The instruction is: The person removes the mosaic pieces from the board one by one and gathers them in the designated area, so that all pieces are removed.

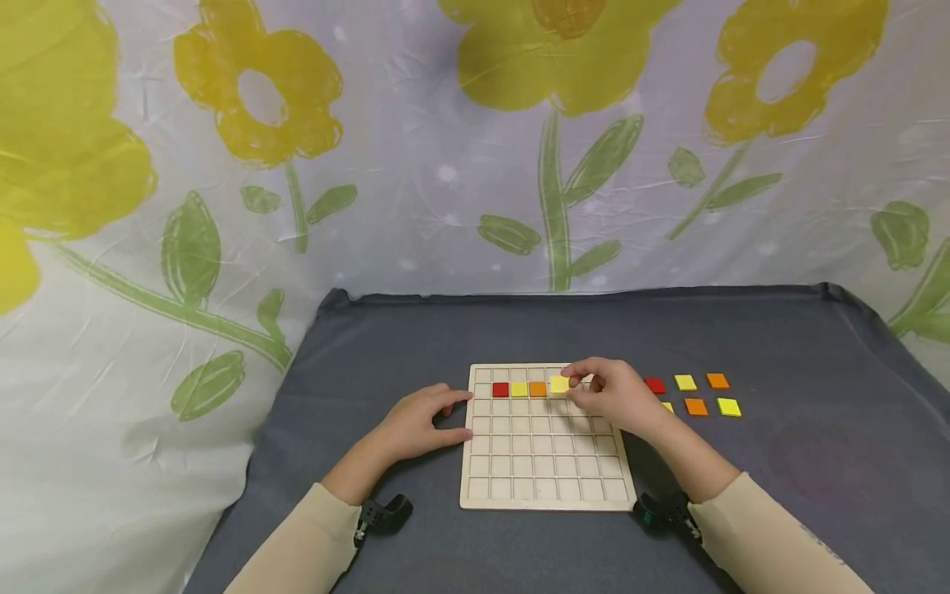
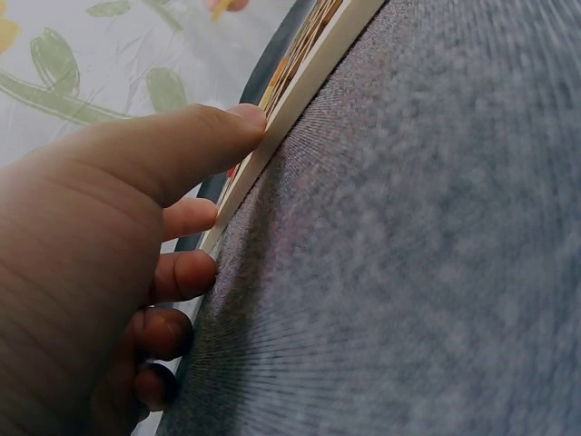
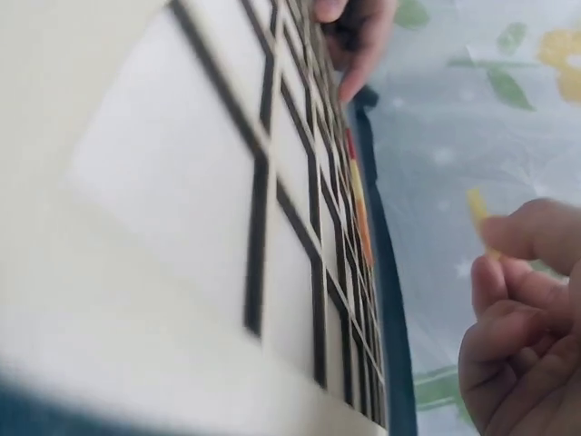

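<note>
A wooden grid board (image 1: 545, 488) lies on the dark cloth, with a red tile (image 1: 500, 389), a yellow tile (image 1: 519, 389) and an orange tile (image 1: 538, 389) side by side in its second row. My right hand (image 1: 614, 398) pinches another yellow tile (image 1: 558, 384) between thumb and fingertip, just right of the orange one. In the right wrist view this yellow tile (image 3: 477, 207) is held up off the board. My left hand (image 1: 417, 422) touches the board's left edge with thumb and fingers. The left wrist view shows the thumb (image 2: 227, 132) against the wooden rim (image 2: 304, 86).
Right of the board lie several loose tiles, among them a red one (image 1: 655, 385), yellow ones (image 1: 729, 407) and orange ones (image 1: 696, 407); my right hand partly covers one. Behind the dark cloth (image 1: 401, 338) hangs a flowered curtain (image 1: 416, 214).
</note>
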The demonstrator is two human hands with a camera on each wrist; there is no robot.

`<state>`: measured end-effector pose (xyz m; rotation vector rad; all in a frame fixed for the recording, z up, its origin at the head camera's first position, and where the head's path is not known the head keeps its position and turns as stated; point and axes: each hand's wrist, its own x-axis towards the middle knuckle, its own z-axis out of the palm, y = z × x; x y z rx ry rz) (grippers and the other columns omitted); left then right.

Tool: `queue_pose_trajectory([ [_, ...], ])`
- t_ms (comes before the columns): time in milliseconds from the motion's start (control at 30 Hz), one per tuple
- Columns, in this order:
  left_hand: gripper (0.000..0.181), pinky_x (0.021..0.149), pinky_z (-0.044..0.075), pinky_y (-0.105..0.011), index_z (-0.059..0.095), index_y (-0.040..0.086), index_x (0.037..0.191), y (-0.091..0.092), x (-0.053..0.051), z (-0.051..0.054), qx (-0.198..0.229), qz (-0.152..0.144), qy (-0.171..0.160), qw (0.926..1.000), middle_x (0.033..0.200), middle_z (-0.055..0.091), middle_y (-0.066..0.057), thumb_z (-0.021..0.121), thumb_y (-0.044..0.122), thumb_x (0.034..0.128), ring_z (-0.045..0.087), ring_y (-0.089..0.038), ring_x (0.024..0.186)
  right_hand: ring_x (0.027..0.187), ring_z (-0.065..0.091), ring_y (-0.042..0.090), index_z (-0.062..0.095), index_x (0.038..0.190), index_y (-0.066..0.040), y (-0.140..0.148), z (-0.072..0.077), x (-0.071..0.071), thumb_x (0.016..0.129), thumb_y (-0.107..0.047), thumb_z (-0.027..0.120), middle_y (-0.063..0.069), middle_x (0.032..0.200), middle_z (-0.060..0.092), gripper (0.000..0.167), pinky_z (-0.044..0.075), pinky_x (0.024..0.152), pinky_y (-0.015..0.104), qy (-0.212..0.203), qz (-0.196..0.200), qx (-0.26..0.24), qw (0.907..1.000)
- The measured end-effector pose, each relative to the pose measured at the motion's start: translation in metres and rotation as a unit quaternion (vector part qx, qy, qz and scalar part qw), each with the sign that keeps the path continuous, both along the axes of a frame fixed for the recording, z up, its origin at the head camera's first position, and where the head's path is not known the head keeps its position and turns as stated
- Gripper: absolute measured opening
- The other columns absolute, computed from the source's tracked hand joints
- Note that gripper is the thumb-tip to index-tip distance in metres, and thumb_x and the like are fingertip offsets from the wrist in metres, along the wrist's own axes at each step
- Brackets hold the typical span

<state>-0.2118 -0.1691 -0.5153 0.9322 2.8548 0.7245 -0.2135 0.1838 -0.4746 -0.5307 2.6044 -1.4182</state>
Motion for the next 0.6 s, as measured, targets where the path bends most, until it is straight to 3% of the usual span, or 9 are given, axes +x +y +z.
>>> queue_pose_trajectory([
  [300, 0.061, 0.063, 0.033, -0.029, 0.065, 0.016, 0.14, 0.0, 0.0, -0.001, 0.001, -0.001, -0.002, 1.0, 0.085, 0.047, 0.006, 0.075, 0.052, 0.0913, 0.037, -0.009, 0.068, 0.057, 0.041, 0.014, 0.074, 0.114, -0.011, 0.014, 0.018, 0.011, 0.093, -0.011, 0.076, 0.0, 0.096, 0.065, 0.021, 0.036, 0.049, 0.028, 0.02, -0.001, 0.016, 0.9997],
  [600, 0.062, 0.063, 0.034, -0.029, 0.064, 0.017, 0.14, 0.0, 0.0, 0.003, 0.0, -0.001, -0.002, 1.0, 0.086, 0.047, 0.007, 0.075, 0.052, 0.0912, 0.038, -0.008, 0.068, 0.053, 0.043, 0.014, 0.073, 0.113, -0.009, 0.038, 0.031, 0.023, 0.092, -0.009, 0.078, 0.004, 0.093, 0.065, 0.022, 0.044, 0.054, 0.029, 0.02, -0.016, 0.032, 0.9992],
])
